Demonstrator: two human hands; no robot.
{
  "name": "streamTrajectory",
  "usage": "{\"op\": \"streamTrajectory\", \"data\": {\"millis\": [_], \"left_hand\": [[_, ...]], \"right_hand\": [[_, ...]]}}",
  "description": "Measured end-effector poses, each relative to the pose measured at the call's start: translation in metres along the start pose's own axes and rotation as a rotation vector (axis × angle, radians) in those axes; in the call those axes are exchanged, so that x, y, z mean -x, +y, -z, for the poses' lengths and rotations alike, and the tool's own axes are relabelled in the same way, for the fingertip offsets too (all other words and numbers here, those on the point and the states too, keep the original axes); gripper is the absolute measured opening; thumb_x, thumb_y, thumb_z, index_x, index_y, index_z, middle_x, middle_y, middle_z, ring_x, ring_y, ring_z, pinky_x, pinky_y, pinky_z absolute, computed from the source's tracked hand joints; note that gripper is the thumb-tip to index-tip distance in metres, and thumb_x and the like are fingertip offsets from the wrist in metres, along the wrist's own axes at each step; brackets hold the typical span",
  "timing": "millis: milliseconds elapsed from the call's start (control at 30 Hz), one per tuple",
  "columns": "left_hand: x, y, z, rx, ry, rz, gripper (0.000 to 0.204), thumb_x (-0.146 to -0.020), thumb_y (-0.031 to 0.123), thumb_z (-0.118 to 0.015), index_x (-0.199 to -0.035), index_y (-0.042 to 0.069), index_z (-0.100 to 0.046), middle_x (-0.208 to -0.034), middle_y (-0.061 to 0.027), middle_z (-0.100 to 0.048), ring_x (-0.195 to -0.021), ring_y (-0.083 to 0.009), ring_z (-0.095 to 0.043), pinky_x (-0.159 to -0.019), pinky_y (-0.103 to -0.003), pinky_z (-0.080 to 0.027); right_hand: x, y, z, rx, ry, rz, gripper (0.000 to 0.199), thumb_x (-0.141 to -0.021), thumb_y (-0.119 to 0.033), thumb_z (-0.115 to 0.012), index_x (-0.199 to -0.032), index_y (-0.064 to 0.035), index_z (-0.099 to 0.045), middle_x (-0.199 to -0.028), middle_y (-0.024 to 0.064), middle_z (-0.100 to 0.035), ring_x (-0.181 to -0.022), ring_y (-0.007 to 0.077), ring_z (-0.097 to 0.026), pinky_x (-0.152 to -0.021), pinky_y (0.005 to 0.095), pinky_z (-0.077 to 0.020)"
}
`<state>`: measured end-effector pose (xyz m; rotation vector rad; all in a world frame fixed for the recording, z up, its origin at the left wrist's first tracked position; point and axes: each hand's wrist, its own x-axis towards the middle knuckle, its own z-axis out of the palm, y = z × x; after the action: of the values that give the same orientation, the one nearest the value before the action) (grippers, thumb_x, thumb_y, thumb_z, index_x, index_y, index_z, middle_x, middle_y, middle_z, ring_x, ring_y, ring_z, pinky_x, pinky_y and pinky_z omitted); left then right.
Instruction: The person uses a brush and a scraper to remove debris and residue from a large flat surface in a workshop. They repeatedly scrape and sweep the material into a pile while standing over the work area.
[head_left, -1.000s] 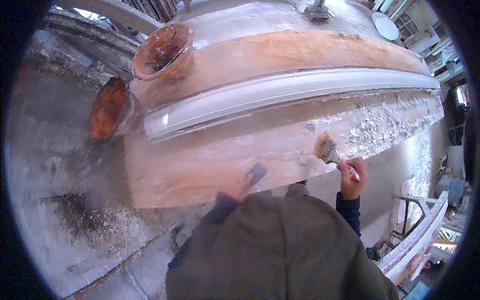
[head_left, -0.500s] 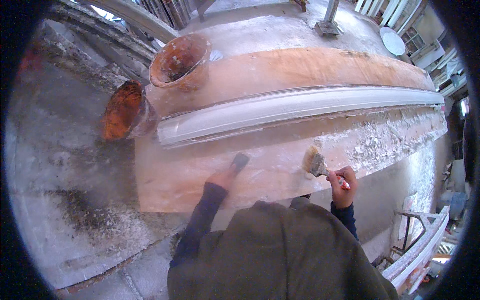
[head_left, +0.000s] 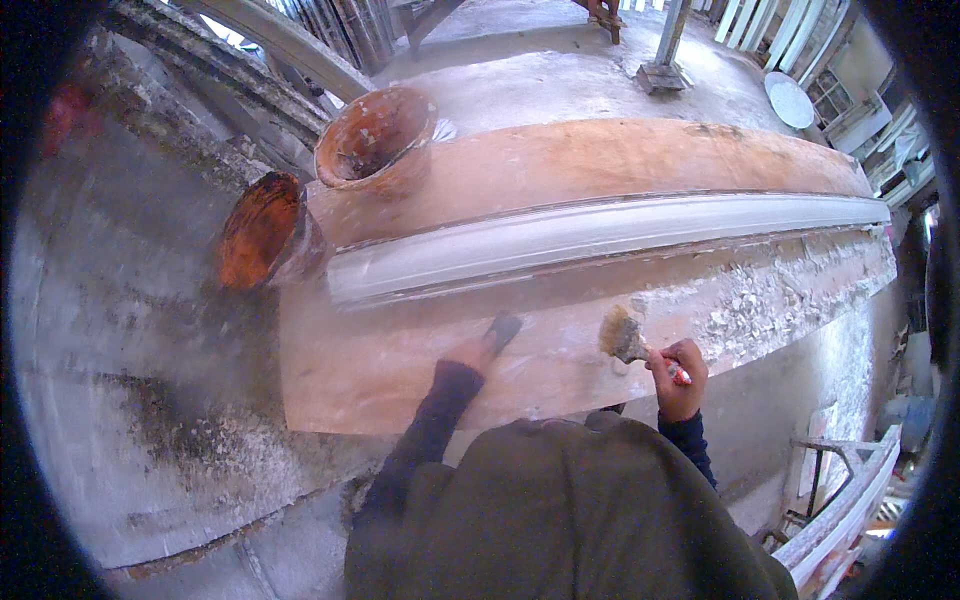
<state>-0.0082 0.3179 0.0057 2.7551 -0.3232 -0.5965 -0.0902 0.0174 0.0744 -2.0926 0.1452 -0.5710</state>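
My right hand (head_left: 682,378) is closed round the red-and-white handle of a flat paintbrush (head_left: 625,335). Its pale bristles point left, over the near part of a brownish tabletop (head_left: 390,370). To the left, my left hand (head_left: 470,356) grips a small, flat, dark grey piece (head_left: 503,328); blur hides its exact kind. Beyond both hands a long white plaster-like moulding (head_left: 600,228) lies across the tabletop, with ridges along its length. White crumbs and flakes (head_left: 750,310) cover the tabletop to the right of the brush.
An orange, stained bucket (head_left: 375,140) stands at the tabletop's far left corner. Beside it a second orange container (head_left: 262,230) tilts at the left edge. A wooden post (head_left: 668,45) rises beyond the table. At the lower right is a white-spattered frame (head_left: 840,500).
My left hand has shifted slightly right with the grey piece. The brush in my right hand has moved a little left. The whole view has also shifted slightly.
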Motion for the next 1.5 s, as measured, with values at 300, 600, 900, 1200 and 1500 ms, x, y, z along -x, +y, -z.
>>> {"op": "streamTrajectory", "data": {"millis": [300,600,900,1200,1500], "left_hand": [[-0.022,0.027,-0.018,0.041,0.043,-0.025,0.031,-0.089,0.024,-0.031,-0.108,0.012,-0.051,-0.087,-0.0179,-0.06,-0.082,-0.0344,-0.059,-0.068,-0.047,-0.047],[0.002,-0.003,-0.027,0.184,-0.058,-0.153,0.037,-0.087,0.033,-0.036,-0.112,0.011,-0.053,-0.094,-0.0183,-0.06,-0.087,-0.0354,-0.057,-0.074,-0.045,-0.046],[0.101,-0.068,-0.006,0.473,-0.163,0.077,0.037,-0.087,0.028,-0.047,-0.118,0.008,-0.051,-0.111,-0.0122,-0.057,-0.102,-0.0233,-0.054,-0.09,-0.033,-0.039],[0.101,-0.052,0.001,0.486,-0.15,0.169,0.039,-0.086,0.03,-0.047,-0.118,0.008,-0.051,-0.111,-0.0145,-0.057,-0.103,-0.0259,-0.053,-0.089,-0.032,-0.038],[0.079,-0.036,-0.005,0.467,-0.1,0.017,0.04,-0.085,0.033,-0.047,-0.117,0.009,-0.052,-0.11,-0.0159,-0.057,-0.103,-0.0288,-0.053,-0.09,-0.034,-0.038]], "right_hand": [[0.0,0.004,-0.026,-0.167,-0.132,0.008,0.013,-0.072,0.003,-0.06,-0.066,0.0017,-0.049,-0.064,0.0061,-0.048,-0.057,0.0129,-0.054,-0.051,0.0235,-0.0459],[-0.019,-0.008,-0.054,-0.496,-0.235,-0.228,0.011,-0.076,-0.001,-0.059,-0.073,-0.0006,-0.048,-0.069,0.0055,-0.054,-0.061,0.0137,-0.059,-0.057,0.0254,-0.0512],[-0.016,0.078,-0.224,-0.581,-0.339,-0.161,0.012,-0.076,-0.009,-0.063,-0.077,-0.0023,-0.053,-0.066,0.007,-0.059,-0.058,0.0144,-0.059,-0.052,0.0269,-0.0503],[-0.058,0.137,0.004,-0.507,0.355,-0.525,0.012,-0.076,-0.007,-0.059,-0.076,-0.0043,-0.048,-0.065,0.0081,-0.057,-0.053,0.0161,-0.059,-0.047,0.0259,-0.0503],[0.008,0.089,-0.123,-0.469,-0.199,-0.273,0.007,-0.073,-0.004,-0.06,-0.074,-0.0025,-0.053,-0.063,0.0044,-0.058,-0.058,0.0115,-0.056,-0.054,0.0247,-0.0485]]}}
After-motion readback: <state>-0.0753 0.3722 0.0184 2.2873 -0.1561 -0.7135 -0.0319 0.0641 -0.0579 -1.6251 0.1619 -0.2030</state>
